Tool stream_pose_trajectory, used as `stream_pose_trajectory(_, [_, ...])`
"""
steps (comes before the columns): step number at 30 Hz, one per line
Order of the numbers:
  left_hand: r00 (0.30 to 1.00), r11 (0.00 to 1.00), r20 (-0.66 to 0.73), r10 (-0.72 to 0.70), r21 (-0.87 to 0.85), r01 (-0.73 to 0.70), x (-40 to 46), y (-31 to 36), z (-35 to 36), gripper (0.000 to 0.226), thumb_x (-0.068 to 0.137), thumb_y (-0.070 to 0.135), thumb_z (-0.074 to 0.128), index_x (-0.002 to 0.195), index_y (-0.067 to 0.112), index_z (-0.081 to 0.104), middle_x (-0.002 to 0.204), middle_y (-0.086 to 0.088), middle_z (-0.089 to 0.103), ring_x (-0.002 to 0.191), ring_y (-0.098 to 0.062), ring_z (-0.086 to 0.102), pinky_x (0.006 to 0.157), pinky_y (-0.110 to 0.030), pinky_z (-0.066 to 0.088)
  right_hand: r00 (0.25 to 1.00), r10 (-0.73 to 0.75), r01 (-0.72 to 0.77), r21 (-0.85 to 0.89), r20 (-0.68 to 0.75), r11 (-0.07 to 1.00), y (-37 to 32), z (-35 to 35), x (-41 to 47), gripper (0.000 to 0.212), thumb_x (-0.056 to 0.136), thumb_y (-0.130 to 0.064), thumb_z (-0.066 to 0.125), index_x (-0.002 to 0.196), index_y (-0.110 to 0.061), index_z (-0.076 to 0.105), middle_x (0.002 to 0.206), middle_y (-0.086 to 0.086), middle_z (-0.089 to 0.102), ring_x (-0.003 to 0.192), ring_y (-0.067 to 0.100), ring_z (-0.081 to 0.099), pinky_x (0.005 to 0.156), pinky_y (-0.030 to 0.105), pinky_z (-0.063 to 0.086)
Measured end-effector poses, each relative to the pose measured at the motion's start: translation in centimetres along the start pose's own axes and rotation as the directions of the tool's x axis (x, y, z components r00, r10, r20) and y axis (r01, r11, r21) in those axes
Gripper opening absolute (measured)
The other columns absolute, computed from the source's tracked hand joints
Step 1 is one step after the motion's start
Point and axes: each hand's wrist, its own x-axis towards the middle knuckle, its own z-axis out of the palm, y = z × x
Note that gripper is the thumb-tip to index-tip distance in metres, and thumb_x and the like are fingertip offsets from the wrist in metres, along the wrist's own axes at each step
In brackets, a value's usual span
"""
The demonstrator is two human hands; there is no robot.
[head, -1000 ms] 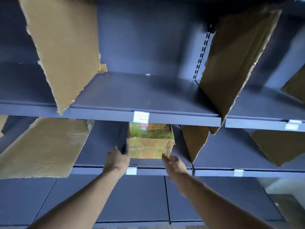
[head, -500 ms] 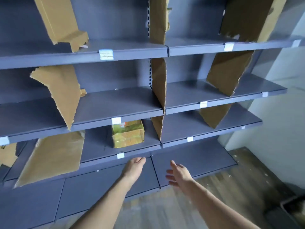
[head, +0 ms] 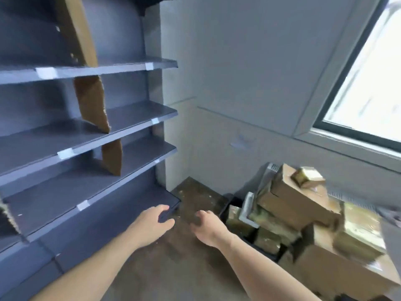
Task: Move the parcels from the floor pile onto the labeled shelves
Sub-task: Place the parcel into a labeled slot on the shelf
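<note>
Reaching forward in the head view, both hands hold nothing: the left hand [head: 155,222] is spread with relaxed fingers above the front right corner of the bottom shelf [head: 130,210], and the right hand [head: 206,228] hangs just beside it over the floor [head: 195,196], fingers loosely curled round nothing. The parcels [head: 303,216] sit heaped on the floor against the wall at the right, well apart from both hands, some spilling out of a dark bin [head: 230,205] at the pile's left edge. The heap looks risky, I judge: a small parcel [head: 308,177] perches tilted on the top edge of a slanted carton [head: 297,203], and pulling a lower box first would likely tip it off or bring the slanted carton sliding. Several parcels are wrapped in glossy tape, so a one-handed grab may slip. The picture is blurred, so which boxes bear on which is hard to tell. The white labels [head: 83,205] on the shelf edges are unreadable here, so a parcel could easily land in the wrong bay. Torn cardboard dividers [head: 93,105] stand between the shelves, and a box pushed in carelessly could knock one askew.
</note>
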Motion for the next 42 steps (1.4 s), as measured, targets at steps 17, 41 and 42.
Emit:
stream_pose_trajectory(17, [0.891,0.953,0.358,0.281,0.01,-0.304,18.2,28.4,25.0,0.052,0.094,0.044,0.052,0.144,0.034,0.043,0.129,0.011,0.054,0.114,-0.009,0.056,0.101,-0.031,0.046,0.863,0.48,-0.408,0.345,-0.155,0.845,35.1,-17.8,0.5,0.06,0.099,-0.034,0.05,0.155,-0.018,0.034,0.133,0.004,0.064,0.121,0.022,0.06,0.106,0.033,0.047])
stream_pose_trajectory(41, [0.809,0.925,0.503,0.304,0.047,-0.377,47.2,53.7,37.5,0.068,0.094,0.044,0.052,0.155,0.03,0.025,0.153,0.004,0.042,0.133,-0.018,0.047,0.108,-0.038,0.041,0.731,0.655,-0.489,0.523,-0.191,0.698,57.7,-37.8,21.8,0.065,0.102,-0.03,0.054,0.158,-0.013,0.028,0.16,0.007,0.041,0.142,0.023,0.044,0.111,0.033,0.039])
stream_pose_trajectory(42, [0.812,0.934,0.509,0.286,0.043,-0.356,47.6,54.0,38.2,0.068,0.095,0.043,0.051,0.155,0.031,0.024,0.153,0.004,0.042,0.134,-0.018,0.046,0.108,-0.037,0.04,0.738,0.65,-0.489,0.522,-0.179,0.699,58.6,-38.2,22.7,0.064,0.102,-0.029,0.054,0.158,-0.012,0.028,0.159,0.007,0.041,0.142,0.024,0.044,0.109,0.031,0.039])
